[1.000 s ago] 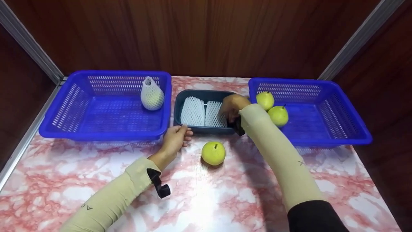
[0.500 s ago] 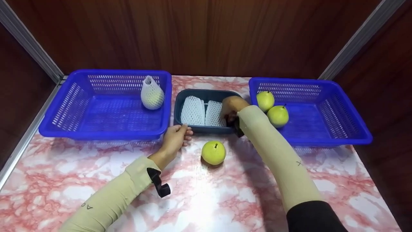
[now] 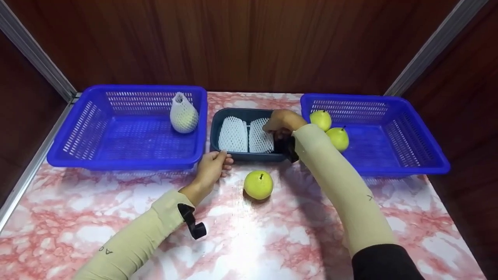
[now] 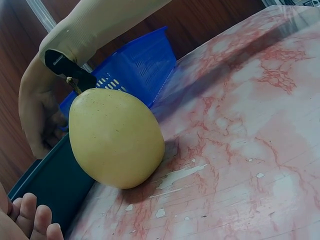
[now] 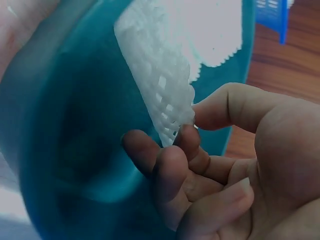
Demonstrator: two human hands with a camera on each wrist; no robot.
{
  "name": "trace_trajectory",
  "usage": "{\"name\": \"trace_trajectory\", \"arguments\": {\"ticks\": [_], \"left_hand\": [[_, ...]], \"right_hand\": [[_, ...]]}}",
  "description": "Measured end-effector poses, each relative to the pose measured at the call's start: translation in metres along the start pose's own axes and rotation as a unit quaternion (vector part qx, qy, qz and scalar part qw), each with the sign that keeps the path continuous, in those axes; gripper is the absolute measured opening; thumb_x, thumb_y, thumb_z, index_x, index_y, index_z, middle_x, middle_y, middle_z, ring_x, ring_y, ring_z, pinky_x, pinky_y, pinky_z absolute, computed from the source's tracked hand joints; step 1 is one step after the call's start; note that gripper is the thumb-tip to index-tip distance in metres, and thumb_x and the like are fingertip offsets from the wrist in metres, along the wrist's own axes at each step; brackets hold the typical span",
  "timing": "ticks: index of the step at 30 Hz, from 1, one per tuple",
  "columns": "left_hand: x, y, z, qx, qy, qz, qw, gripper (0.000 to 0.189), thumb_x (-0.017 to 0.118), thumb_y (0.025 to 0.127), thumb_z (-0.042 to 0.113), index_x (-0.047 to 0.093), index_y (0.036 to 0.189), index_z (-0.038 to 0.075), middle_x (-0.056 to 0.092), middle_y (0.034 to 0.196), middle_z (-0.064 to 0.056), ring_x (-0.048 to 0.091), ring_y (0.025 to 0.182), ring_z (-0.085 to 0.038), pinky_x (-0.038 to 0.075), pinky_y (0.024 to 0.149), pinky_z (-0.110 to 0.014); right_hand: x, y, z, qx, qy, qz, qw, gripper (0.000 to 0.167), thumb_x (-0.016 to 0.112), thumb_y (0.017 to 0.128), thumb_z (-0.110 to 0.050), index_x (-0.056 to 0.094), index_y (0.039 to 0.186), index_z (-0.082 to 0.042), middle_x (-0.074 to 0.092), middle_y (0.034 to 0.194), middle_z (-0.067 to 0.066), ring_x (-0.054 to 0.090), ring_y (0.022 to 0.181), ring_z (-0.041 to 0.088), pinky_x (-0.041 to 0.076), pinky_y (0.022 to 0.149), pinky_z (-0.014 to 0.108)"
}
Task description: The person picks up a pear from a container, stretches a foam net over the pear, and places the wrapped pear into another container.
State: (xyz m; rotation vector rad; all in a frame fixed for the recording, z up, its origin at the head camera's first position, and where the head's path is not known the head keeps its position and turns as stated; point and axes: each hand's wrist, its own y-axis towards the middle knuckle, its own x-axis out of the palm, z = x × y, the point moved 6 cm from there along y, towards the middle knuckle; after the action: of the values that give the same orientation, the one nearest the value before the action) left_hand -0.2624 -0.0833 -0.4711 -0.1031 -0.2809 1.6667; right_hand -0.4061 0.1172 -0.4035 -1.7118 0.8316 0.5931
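In the head view my right hand reaches into the dark teal plastic bin. Its thumb and index finger pinch the lower end of a white foam net sleeve, as the right wrist view shows; the other fingers curl loosely below. A second foam net sleeve lies to the left in the same bin. My left hand rests at the bin's front left corner, thumb at the rim, fingers loosely bent outside the wall. A yellow-green pear stands stem up on the table in front of the bin.
At left stands a blue slotted basket holding a net-wrapped pear. Another blue basket at right holds two bare pears, one of them partly behind my right sleeve. A wood-grain panel closes off the back.
My right hand dips a little deeper into the bin, then rises back slightly, with the right-hand foam sleeve shifting and showing more of itself. The left hand and the pear keep their places.
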Motion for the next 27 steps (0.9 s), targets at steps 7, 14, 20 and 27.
{"name": "trace_trajectory", "arguments": {"ticks": [7,14,20,27], "left_hand": [[0.0,0.0,-0.001,0.004,0.004,-0.001,1.0,0.032,0.045,0.109,0.016,0.064,0.111,-0.01,0.065,0.083,-0.002,0.057,0.067,-0.011,0.046,0.051,-0.019],[0.001,0.0,0.0,0.0,-0.004,-0.007,1.0,0.031,0.045,0.109,0.016,0.063,0.112,-0.01,0.064,0.083,-0.003,0.057,0.066,-0.011,0.047,0.051,-0.019],[-0.002,0.0,0.0,-0.009,0.009,-0.013,0.9998,0.031,0.046,0.11,0.017,0.064,0.112,-0.008,0.064,0.083,-0.002,0.057,0.067,-0.011,0.047,0.051,-0.019],[-0.001,0.0,0.002,-0.014,0.008,-0.022,0.9996,0.03,0.045,0.11,0.018,0.064,0.109,-0.005,0.063,0.083,-0.002,0.057,0.067,-0.011,0.046,0.05,-0.018]], "right_hand": [[-0.009,-0.011,-0.005,-0.012,0.0,0.002,0.9999,0.027,0.056,0.088,-0.026,0.068,0.073,-0.006,0.06,0.061,0.0,0.041,0.046,0.006,0.033,0.043,0.02],[-0.015,-0.021,-0.009,-0.014,-0.008,0.003,0.9999,0.03,0.057,0.094,-0.035,0.066,0.08,-0.01,0.058,0.066,0.001,0.045,0.052,0.01,0.036,0.047,0.023],[-0.023,-0.032,-0.011,-0.045,-0.03,0.041,0.9977,0.032,0.057,0.093,-0.034,0.066,0.075,-0.009,0.058,0.063,0.0,0.044,0.048,0.009,0.035,0.043,0.023],[-0.031,-0.047,-0.004,-0.092,-0.01,0.086,0.992,0.032,0.059,0.092,-0.032,0.066,0.071,-0.008,0.06,0.061,0.0,0.044,0.046,0.008,0.035,0.041,0.021]]}}
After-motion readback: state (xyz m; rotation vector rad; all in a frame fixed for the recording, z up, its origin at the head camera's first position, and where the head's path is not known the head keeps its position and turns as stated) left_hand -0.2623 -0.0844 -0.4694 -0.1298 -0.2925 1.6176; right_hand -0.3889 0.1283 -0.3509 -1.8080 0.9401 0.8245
